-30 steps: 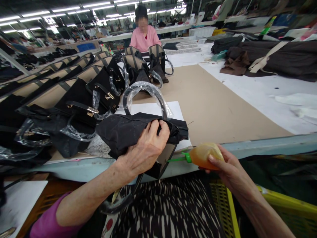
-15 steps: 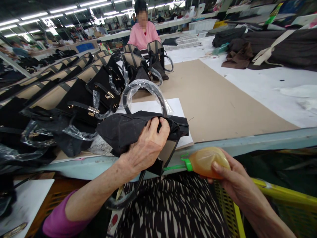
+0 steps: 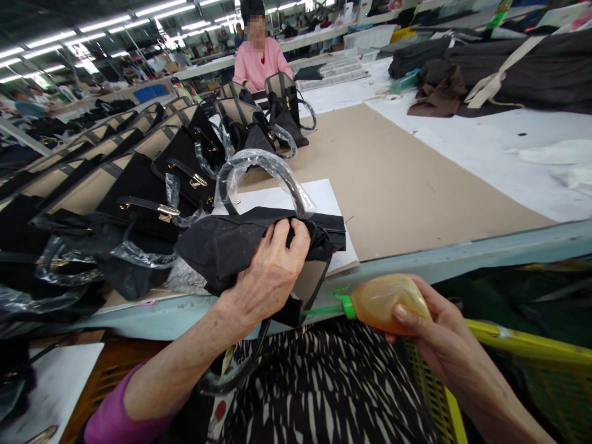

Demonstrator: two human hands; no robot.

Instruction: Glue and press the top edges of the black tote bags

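My left hand (image 3: 271,268) is closed on the dark fabric of a black handbag (image 3: 217,246) at the table's front edge. One bag handle (image 3: 259,161), wrapped in clear plastic, arches up behind the hand; another hangs down below the edge. My right hand (image 3: 435,333) grips a squeeze bottle (image 3: 386,302) of amber liquid, lying on its side. Its green cap carries a thin green nozzle (image 3: 321,310) pointing left. The nozzle's tip reaches the bag's lower side, beside a beige panel (image 3: 311,280); I cannot tell whether it touches.
Rows of black and beige handbags (image 3: 139,166) fill the table's left side. A brown board (image 3: 393,179) and white sheet (image 3: 333,203) lie on the tabletop. Dark fabric rolls (image 3: 513,74) rest at back right. A person in pink (image 3: 261,61) is across the table. A yellow basket (image 3: 522,345) stands lower right.
The view has shifted slightly, so things sit a little further left and the background a little higher. Both hands keep their holds on the bag and the bottle.
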